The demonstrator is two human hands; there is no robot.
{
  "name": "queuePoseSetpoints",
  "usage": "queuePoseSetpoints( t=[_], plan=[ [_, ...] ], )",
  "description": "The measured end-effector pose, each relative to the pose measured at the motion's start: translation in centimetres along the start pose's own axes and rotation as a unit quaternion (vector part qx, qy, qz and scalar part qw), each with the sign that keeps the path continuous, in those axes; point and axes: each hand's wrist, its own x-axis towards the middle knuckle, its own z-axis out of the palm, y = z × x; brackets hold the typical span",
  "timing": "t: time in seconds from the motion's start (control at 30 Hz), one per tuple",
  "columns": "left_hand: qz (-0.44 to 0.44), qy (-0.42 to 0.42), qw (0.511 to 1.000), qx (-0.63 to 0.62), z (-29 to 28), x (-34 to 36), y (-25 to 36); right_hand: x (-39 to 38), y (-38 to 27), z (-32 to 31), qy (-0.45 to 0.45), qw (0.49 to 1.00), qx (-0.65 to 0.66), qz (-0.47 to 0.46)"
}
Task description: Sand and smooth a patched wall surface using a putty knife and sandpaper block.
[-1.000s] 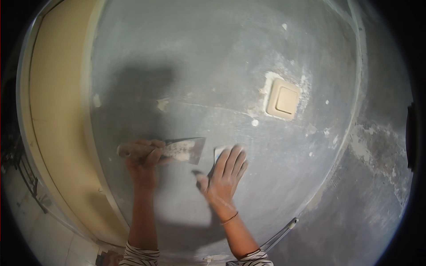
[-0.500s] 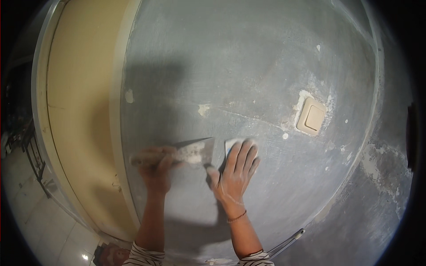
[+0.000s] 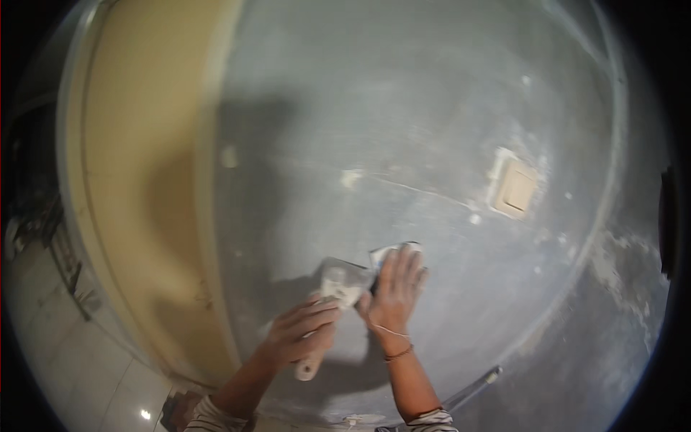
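Note:
My left hand [image 3: 302,333] is wrapped round the handle of a putty knife [image 3: 345,277], whose wide, plaster-smeared blade points up and rests near the grey wall [image 3: 403,108]. The handle's pale end sticks out below my fingers. To the right, my right hand [image 3: 394,291] presses a folded piece of sandpaper [image 3: 378,255] to the wall, fingers laid flat over it. Its white back shows past the fingertips, while most of it is hidden under the palm. The blade's right corner comes close to my right thumb; whether they touch I cannot tell.
A beige light switch [image 3: 517,189] with rough plaster round it sits in the wall at right. The yellow door [image 3: 137,144] and its frame stand at left. A pole-like tool [image 3: 475,389] leans low on the right. White tiles [image 3: 93,374] cover the floor at lower left.
My left hand has moved right and down, turning the putty knife from pointing sideways to pointing up. My right hand sits slightly lower and farther right with the sandpaper. The view has shifted a little.

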Motion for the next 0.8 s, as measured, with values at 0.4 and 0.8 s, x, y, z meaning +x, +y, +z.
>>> queuePoseSetpoints(
  t=[0.4,0.8],
  plan=[
    [-0.04,0.021,0.985,0.166,4.9,-1.9,2.0,-1.2,1.1,0.0,0.101,0.982,-0.155,-0.043],
    [-0.023,0.029,0.991,0.129,6.7,-1.8,-0.4,-1.2,2.6,0.3,0.06,0.984,-0.169,-0.012]
  ],
)
